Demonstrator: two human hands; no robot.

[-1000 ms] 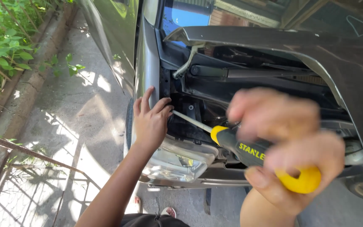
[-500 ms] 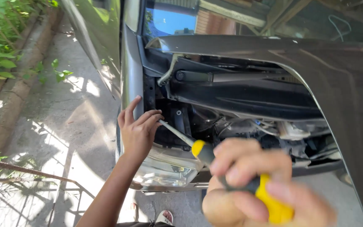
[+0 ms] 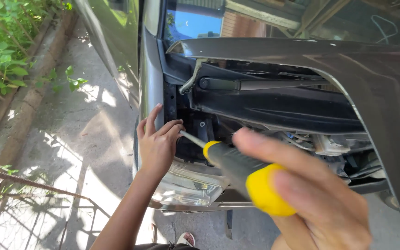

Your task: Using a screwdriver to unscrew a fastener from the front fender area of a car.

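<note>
My right hand (image 3: 318, 194), blurred and close to the camera, grips a screwdriver (image 3: 237, 164) with a black and yellow handle. Its metal shaft points left into the open engine bay (image 3: 274, 111) of a grey car. My left hand (image 3: 156, 141) rests on the fender edge beside the bay, fingers at the shaft's tip. The tip itself is hidden behind those fingers. The headlight (image 3: 186, 190) sits just below my left hand.
The raised bonnet (image 3: 339, 55) arches over the bay on the right. A concrete path (image 3: 70, 139) runs along the car's left side, bordered by green plants (image 3: 1, 51). A metal railing (image 3: 28, 203) stands at lower left. A shoe (image 3: 187, 239) shows at the bottom.
My right hand and the screwdriver have swung lower and nearer the camera. My left hand stays on the fender edge at the shaft's tip. The view has shifted slightly.
</note>
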